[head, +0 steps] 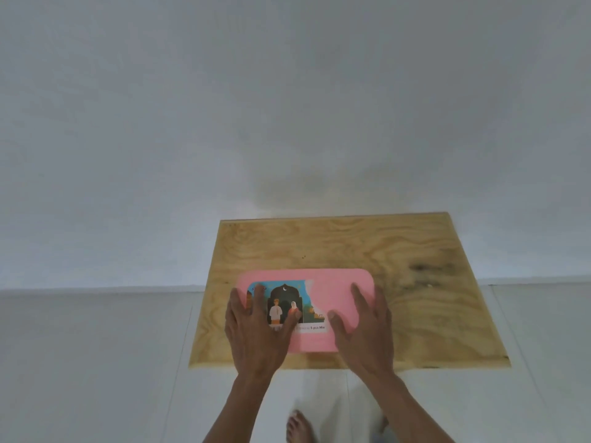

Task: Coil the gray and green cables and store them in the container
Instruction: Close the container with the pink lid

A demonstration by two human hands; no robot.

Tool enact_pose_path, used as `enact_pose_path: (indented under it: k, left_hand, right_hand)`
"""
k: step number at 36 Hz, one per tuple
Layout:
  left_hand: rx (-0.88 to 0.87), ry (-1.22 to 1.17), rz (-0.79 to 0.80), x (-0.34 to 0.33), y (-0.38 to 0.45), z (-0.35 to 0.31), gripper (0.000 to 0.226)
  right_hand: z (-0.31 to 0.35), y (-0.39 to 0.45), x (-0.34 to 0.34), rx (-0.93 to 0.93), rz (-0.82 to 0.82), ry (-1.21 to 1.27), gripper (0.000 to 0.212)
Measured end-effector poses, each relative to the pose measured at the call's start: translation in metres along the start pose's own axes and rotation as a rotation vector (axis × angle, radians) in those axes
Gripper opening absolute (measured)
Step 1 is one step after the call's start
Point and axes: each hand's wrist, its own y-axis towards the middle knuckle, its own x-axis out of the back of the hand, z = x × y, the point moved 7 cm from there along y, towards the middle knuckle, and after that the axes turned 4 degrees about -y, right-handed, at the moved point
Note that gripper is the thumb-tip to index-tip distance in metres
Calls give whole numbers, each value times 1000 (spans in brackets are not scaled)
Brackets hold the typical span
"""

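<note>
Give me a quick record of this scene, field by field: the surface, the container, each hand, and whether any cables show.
surface: plywood board lying on a pale tiled floor
container: pink container on the board, lid on, with a partly torn picture label on top
left hand: left hand flat on the label side of the lid, fingers straight
right hand: right hand flat on the plain pink side, fingers spread
cables: none visible
other: a bare foot at the bottom edge
</note>
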Motion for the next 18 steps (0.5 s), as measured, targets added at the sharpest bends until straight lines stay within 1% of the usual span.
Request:
enact_pose_path:
  k: [8, 12, 18]
  left_hand:
    - [27, -43, 68, -23, 19, 26, 91]
    - [25, -55, 73, -33, 27, 29, 92]
    - [-2, -8, 39, -38, 36, 30, 91]
  right_hand:
    - [-2, 9, -27, -39, 13, -54, 71]
    - [-3, 19, -34, -30, -27, -56, 71]
    - [-4, 29, -40, -31, -26, -50, 70]
